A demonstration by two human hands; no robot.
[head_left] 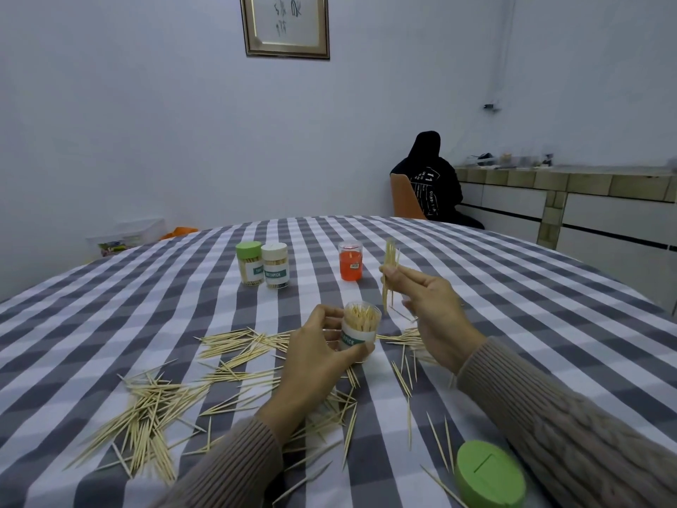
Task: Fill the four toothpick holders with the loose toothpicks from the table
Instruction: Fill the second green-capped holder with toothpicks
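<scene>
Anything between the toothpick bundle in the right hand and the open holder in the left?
Nothing visible. The right hand pinches the bundle just above and right of the open holder, gripped by the left hand; its lid lies aside.

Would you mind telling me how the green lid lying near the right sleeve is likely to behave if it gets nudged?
The green lid looks like thin plastic, so it is probably light and would slide easily on the checked tablecloth. It seems to lie flat, so rolling looks unlikely unless it is tipped on edge. A push may also drag the loose toothpicks beside it.
</scene>
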